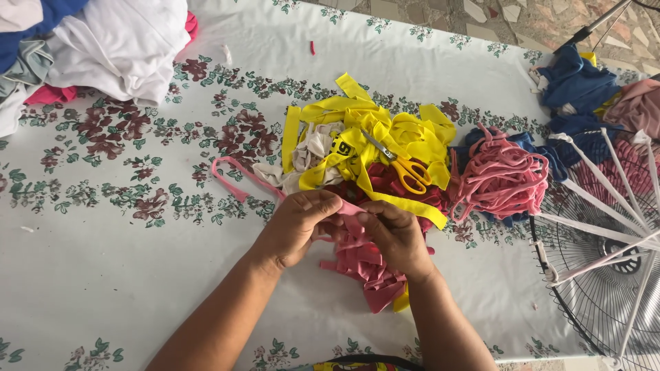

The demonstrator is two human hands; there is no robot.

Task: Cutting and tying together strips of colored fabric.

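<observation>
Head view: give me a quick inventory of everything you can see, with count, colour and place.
pink fabric strip: one, pink, held between both hands, trailing left across the cloth
pink strip bundle: one heap, pink, under the hands
yellow strips: one pile, yellow, table centre
scissors: one pair, orange-yellow handles, lying on the yellow pile
coiled pink strips: one heap, pink, right of the scissors
blue fabric: one heap, blue, far right
folded clothes: one pile, mostly white, top left
fan grille: one, dark wire with strips tied on, right edge
tablecloth: one, white with floral print
left hand: pinching the strip
right hand: pinching the strip
</observation>
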